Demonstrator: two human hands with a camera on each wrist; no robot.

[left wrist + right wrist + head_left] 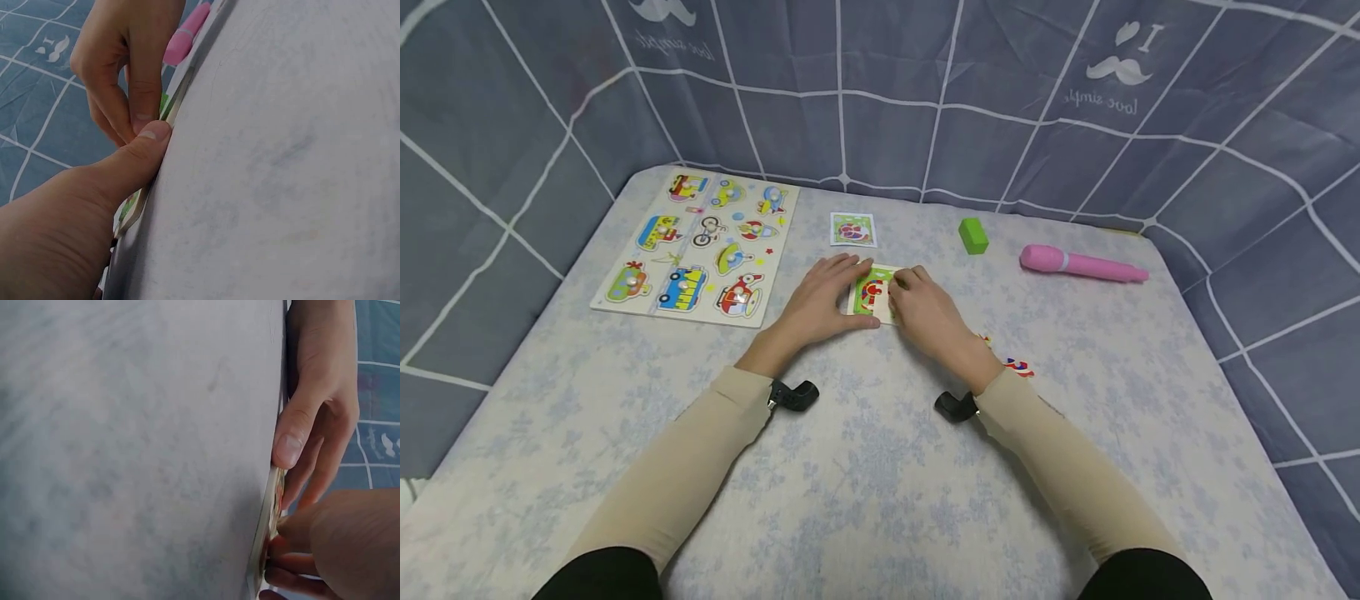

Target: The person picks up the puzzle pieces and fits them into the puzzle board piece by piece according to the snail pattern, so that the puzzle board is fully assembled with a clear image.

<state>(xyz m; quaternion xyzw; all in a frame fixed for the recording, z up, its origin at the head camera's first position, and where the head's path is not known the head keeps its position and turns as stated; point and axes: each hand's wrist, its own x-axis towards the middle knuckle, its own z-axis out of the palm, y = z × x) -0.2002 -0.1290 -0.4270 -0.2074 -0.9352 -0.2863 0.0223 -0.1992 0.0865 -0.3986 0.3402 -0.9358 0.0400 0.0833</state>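
Observation:
A small wooden puzzle board [869, 293] with a green and red picture lies on the table between both hands; part of its tray shows bare. My left hand [822, 302] holds the board at its left side, thumb on the near edge and fingers at the far edge. Over the board's right part, my right hand [931, 315] has its fingers bent and pinches a small puzzle piece, mostly hidden by the fingertips. In the left wrist view, the left thumb [147, 140] touches the board's edge beside the right fingertips. Colourful loose puzzle pieces [1019, 367] lie by the right wrist.
Behind the board lies a square picture card [853, 230]. A large peg puzzle [700, 246] with vehicle pieces is at the back left. Further right are a green block [973, 236] and a pink wand-shaped object [1084, 264]. A grey checked curtain [887, 100] borders the table.

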